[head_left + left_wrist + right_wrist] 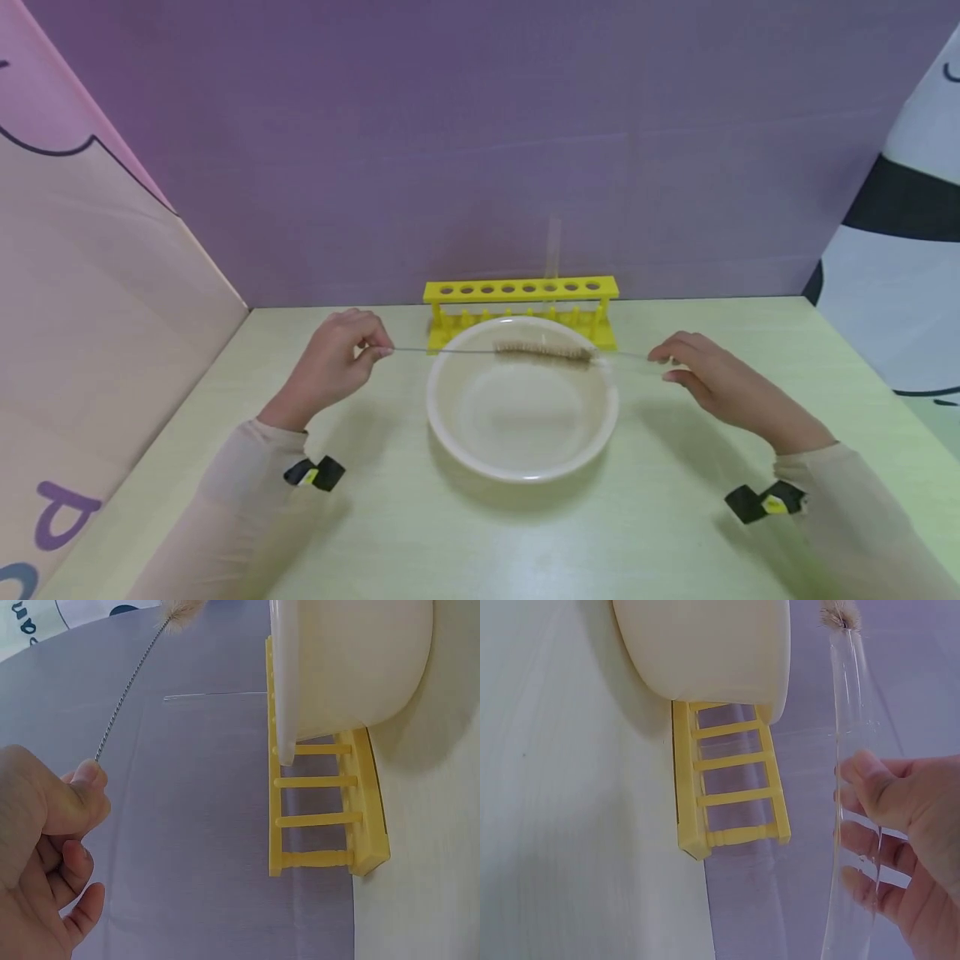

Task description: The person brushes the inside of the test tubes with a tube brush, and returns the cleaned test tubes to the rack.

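My left hand (pixel 336 360) pinches the twisted wire handle of a test tube brush (pixel 540 353) between thumb and forefinger. The brush lies level above the white basin (pixel 525 477), its tan bristles pointing right. In my right hand (pixel 716 382) is a clear glass test tube (pixel 849 697), held by the thumb and fingers; in the head view it is barely visible. The right wrist view has the bristle tip (pixel 841 613) right at the tube's mouth. How far the tip enters the mouth, I cannot tell.
Behind the basin stands a yellow test tube rack (pixel 521 289) against the purple backdrop (pixel 375 167). Another clear tube (pixel 553 246) stands upright in it, right of the middle. Basin and rack sit on a pale table (pixel 465 550).
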The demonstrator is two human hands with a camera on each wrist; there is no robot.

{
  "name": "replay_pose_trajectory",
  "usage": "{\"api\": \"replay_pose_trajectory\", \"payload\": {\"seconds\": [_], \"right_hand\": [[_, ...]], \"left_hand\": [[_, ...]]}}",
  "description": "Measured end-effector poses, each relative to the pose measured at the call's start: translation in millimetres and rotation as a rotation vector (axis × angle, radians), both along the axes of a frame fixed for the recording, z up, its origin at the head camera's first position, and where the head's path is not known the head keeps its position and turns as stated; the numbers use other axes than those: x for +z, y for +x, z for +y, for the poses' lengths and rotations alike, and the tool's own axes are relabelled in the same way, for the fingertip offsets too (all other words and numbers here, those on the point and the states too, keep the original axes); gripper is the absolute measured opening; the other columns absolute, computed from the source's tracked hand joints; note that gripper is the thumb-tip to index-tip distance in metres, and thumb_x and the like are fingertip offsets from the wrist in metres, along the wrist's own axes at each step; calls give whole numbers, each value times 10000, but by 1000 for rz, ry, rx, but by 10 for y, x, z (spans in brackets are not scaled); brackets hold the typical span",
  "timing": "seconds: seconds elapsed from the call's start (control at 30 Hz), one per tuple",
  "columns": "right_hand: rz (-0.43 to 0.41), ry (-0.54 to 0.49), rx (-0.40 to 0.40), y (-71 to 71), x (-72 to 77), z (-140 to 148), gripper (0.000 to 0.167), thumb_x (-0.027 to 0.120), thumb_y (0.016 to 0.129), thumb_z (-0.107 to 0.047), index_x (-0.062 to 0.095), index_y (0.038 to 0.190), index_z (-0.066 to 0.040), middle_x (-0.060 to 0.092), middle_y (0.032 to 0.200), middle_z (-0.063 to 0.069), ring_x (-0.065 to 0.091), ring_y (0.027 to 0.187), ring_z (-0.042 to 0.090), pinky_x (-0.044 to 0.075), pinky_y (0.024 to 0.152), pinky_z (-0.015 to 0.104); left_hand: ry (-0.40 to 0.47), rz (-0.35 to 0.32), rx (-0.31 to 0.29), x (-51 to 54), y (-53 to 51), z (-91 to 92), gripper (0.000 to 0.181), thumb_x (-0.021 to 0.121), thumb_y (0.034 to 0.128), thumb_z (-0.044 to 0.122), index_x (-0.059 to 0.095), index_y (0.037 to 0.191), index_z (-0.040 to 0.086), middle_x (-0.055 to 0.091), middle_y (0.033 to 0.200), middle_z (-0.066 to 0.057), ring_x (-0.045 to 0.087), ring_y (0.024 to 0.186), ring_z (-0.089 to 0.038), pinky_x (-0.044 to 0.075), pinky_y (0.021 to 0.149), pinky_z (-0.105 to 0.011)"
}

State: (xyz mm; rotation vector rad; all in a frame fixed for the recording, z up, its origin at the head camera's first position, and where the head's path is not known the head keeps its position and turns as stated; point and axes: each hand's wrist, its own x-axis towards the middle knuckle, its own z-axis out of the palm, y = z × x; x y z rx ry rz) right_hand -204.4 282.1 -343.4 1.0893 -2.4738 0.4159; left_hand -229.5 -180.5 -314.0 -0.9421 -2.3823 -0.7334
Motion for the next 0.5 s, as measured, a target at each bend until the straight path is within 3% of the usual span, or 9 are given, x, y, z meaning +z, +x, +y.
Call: {"api": "replay_pose_trajectory", "payload": {"seconds": [0.27, 0.5], "right_hand": [[0, -48, 0, -64, 9, 26, 408, 696, 699, 169, 589, 1046, -16, 598, 955, 39, 560, 845, 187, 487, 712, 309], [-14, -156, 2, -143, 37, 13, 361, 661, 746, 167, 581, 1059, 7, 613, 989, 58, 546, 826, 114, 437, 730, 131]], "left_hand": [[31, -3, 39, 19, 38, -58, 199, 731, 740, -75, 615, 696, 80, 615, 694, 11, 484, 648, -112, 415, 621, -314], [39, 22, 47, -12, 42, -96, 221, 737, 729, -84, 604, 687, 87, 605, 670, 20, 468, 632, -97, 404, 585, -285]]}}
